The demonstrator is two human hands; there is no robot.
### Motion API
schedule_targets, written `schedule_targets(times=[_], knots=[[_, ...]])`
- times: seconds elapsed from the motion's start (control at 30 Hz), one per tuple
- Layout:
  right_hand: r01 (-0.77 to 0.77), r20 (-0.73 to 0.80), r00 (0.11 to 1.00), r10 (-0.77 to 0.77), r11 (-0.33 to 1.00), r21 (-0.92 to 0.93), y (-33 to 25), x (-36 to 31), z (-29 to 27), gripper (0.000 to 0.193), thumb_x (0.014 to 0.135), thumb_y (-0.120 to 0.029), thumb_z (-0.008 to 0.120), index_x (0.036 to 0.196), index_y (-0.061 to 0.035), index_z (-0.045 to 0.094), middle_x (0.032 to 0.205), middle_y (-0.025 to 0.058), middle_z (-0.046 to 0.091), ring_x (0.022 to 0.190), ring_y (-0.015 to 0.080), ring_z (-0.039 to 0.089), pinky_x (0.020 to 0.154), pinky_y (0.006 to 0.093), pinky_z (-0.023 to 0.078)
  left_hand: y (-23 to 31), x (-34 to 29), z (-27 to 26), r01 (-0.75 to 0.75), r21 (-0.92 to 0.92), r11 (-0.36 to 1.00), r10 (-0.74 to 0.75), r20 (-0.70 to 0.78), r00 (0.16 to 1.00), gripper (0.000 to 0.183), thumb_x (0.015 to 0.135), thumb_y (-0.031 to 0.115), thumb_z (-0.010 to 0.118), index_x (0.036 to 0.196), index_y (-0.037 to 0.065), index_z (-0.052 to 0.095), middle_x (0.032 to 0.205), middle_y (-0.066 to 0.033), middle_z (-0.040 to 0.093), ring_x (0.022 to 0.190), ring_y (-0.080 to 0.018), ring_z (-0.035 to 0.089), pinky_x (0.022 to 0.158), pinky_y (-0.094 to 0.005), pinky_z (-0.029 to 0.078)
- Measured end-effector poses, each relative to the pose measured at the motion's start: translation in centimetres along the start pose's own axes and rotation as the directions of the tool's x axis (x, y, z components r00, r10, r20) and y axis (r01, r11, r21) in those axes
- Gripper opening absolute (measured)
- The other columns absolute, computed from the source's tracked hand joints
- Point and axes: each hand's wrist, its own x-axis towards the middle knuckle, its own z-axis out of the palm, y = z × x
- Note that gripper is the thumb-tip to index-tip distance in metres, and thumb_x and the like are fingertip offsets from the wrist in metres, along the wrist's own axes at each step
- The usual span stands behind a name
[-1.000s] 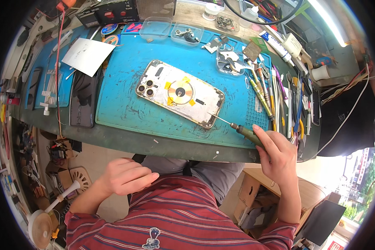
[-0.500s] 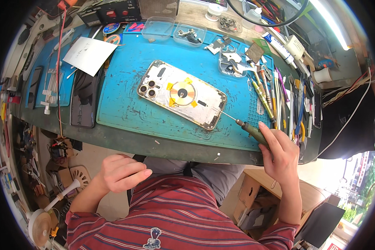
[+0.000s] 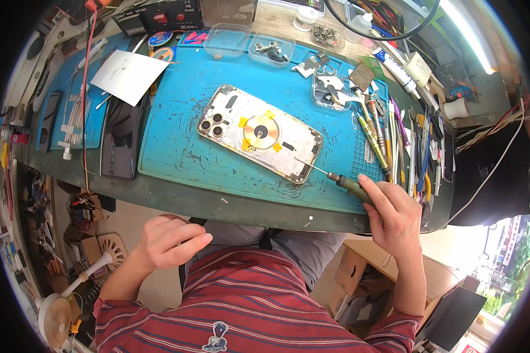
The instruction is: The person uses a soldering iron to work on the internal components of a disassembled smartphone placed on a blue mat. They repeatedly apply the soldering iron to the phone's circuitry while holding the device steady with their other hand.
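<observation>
A smartphone [image 3: 235,122] with its back cover off lies slantwise on the blue work mat [image 3: 176,170]. It shows three camera lenses at its left end and a round copper-coloured coil [image 3: 260,131] held by yellow tape. My right hand [image 3: 394,215] grips the green handle of a screwdriver [image 3: 352,187] at the mat's right front edge. Its thin shaft reaches over the phone's lower right part; whether the tip touches the surface I cannot tell. Over my lap, short of the table edge, my left hand [image 3: 174,240] is closed with curled fingers and no object showing in it.
Clear plastic boxes [image 3: 272,49] with small metal parts stand along the mat's back edge. Tweezers, screwdrivers and pens [image 3: 403,141] crowd the right side. On the left lie a dark phone [image 3: 119,147] and a white paper sheet [image 3: 126,76].
The screwdriver's tip has shifted slightly left and toward me over the phone, its shaft now at a flatter slant. My left hand stays where it was, and the view has moved a little.
</observation>
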Motion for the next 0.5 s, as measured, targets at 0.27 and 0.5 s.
schedule_targets(times=[0.27, 0.5], knots=[[0.037, 0.001, 0.999, -0.037, 0.999, 0.003, 0.24, -0.27, -0.05, 0.067, 0.079, -0.001, 0.079, 0.144, -0.0148, 0.071, 0.102, 0.0049, 0.067, 0.079, 0.0257, 0.064, 0.067, 0.0391, 0.051, -0.02, -0.28, 0.15, -0.001, 0.016, 1.0, 0.001, -0.034, 0.999, 0.041, 0.081, 0.001, 0.077, 0.121, 0.01, 0.075, 0.101, -0.0043, 0.074, 0.063, -0.014, 0.064, 0.055, -0.0284, 0.05], [0.066, -0.082, 0.995, -0.06, 0.995, 0.076, -0.53, -0.72, -0.26, 0.067, 0.078, 0.001, 0.078, 0.143, -0.0127, 0.071, 0.099, 0.0062, 0.069, 0.077, 0.0251, 0.066, 0.065, 0.0381, 0.053, 0.51, -0.42, -0.04, 0.005, 0.021, 1.0, -0.004, -0.071, 0.997, 0.038, 0.084, 0.002, 0.077, 0.122, 0.01, 0.075, 0.101, -0.0038, 0.075, 0.065, -0.0169, 0.067, 0.054, -0.0298, 0.05]])
